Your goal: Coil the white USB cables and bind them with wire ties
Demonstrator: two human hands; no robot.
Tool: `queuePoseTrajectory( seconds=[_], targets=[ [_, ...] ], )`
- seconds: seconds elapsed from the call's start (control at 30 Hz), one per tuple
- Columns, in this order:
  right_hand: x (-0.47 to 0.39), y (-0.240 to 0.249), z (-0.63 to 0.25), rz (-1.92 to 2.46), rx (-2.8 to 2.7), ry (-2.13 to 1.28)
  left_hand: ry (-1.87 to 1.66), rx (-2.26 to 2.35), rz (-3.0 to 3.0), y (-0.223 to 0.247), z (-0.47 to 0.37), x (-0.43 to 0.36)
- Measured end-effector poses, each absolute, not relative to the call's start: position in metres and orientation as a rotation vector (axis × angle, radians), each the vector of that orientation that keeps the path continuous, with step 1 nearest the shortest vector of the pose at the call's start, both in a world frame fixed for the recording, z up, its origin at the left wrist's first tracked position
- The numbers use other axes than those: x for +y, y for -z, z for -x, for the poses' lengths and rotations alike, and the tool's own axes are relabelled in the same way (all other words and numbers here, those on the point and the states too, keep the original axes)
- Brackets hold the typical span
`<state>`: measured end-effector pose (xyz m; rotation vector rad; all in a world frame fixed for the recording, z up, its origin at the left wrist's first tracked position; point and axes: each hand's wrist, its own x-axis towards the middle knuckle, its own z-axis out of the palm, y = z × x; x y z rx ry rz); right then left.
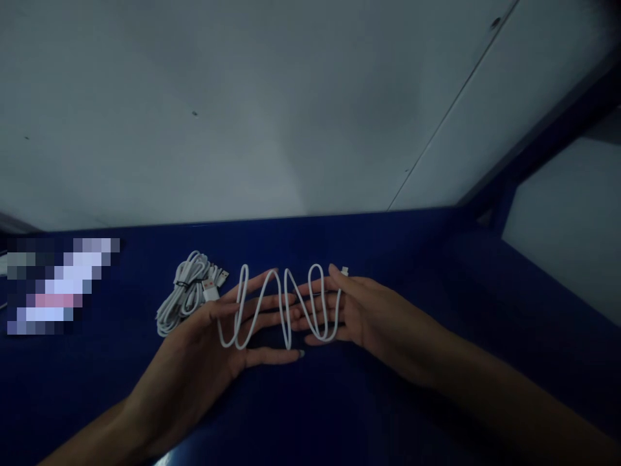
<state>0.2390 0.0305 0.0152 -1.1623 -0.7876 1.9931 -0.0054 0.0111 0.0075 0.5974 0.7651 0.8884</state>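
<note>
A white cable (pixel 288 310) lies in zigzag loops across the fingers of both hands. My left hand (pixel 213 343) is palm up with its fingers stretched to the right, its thumb pressing the cable near the USB plug (pixel 210 290). My right hand (pixel 356 307) reaches in from the right, thumb on the cable's other end beside a small connector (pixel 345 270). The fingertips of the two hands meet or overlap under the loops. Behind my left hand, a tied bundle of white cables (pixel 182 291) with several plugs rests on the blue surface (pixel 310 414).
A pixelated, blurred-out object (pixel 68 285) lies at the far left, with part of a white item (pixel 4 265) beside it. Beyond the blue surface stands a grey-white panel (pixel 218 129). A dark blue frame bar (pixel 543 149) slopes along the right.
</note>
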Motion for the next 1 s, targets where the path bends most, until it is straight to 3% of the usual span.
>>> queuePoseTrajectory(
  seconds=[1.0],
  targets=[
    [0.031,-0.01,-0.277,0.974,-0.943,-2.107,-0.879,0.731,-0.433,-0.008,0.005,0.019]
  ],
)
